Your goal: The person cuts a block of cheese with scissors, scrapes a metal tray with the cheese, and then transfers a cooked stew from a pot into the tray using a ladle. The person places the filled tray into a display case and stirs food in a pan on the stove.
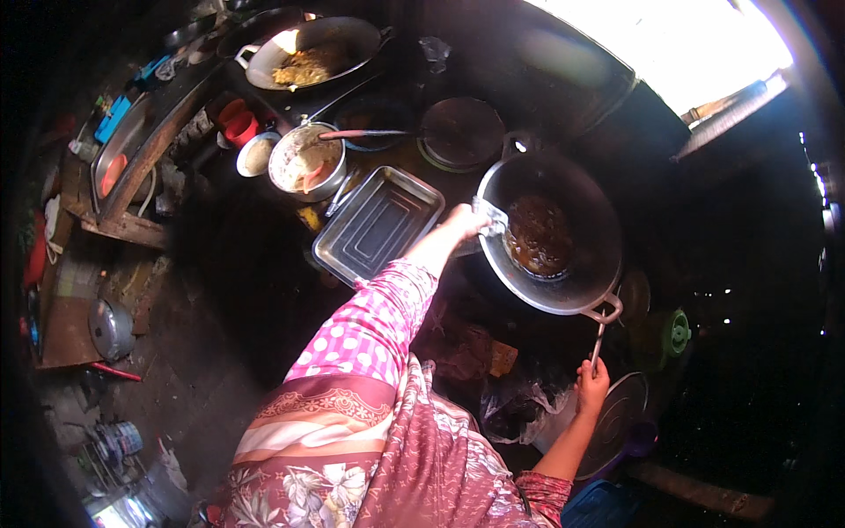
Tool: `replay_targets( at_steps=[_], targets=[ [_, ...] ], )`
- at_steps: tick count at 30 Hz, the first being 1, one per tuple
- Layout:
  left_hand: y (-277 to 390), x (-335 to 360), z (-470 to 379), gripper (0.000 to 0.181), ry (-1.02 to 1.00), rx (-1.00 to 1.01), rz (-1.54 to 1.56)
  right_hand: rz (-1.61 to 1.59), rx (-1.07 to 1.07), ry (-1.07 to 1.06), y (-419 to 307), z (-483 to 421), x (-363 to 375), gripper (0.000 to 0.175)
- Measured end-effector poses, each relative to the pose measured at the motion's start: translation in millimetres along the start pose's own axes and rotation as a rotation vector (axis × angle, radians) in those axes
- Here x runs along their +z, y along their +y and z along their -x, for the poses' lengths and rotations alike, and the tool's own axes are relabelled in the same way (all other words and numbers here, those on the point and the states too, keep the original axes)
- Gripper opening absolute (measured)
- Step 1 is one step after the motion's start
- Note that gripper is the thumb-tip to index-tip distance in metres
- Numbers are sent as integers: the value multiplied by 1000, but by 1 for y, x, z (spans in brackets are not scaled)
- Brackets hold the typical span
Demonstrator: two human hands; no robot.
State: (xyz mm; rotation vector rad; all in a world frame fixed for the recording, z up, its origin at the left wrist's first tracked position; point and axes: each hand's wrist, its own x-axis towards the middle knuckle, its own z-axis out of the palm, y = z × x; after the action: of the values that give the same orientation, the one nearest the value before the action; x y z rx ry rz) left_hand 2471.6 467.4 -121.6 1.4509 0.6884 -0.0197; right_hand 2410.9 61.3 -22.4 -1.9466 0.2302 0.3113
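A large metal wok point(597, 218) is in front of me, with dark, shiny oil-like liquid point(538, 237) pooled in its bottom. My left hand point(467, 220) grips the wok's near left side through a folded pale cloth point(492, 216). Lower right, my right hand point(592, 381) is closed around a thin rod point(599, 346). The rod's upper end meets the wok's loop handle point(604, 308); whether it is hooked through cannot be made out. Under my left forearm lies a rectangular metal tray point(376, 228).
Left of the wok stand a batter-smeared pot point(310, 162) with a red-handled utensil point(360, 133) and a small bowl point(257, 155). Farther back, another wok point(360, 49) holds fried food point(304, 67). A round dark lid or pan point(462, 132) lies behind the tray. Plastic bags point(521, 409) are near my body.
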Motion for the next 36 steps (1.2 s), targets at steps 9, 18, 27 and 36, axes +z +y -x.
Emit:
replay_targets(
  at_steps=[9,18,27,36],
  targets=[
    [-21,-67,55,26,73,275,-28,50,25,-109,-51,66,6,28],
    [27,-225,175,18,61,264,-22,25,139,-404,-74,122,56,27],
    [60,-340,225,22,304,97,-518,42,259,-764,-64,125,133,23],
    [79,-397,223,26,380,57,-696,16,313,-929,-68,109,171,26]
  ],
)
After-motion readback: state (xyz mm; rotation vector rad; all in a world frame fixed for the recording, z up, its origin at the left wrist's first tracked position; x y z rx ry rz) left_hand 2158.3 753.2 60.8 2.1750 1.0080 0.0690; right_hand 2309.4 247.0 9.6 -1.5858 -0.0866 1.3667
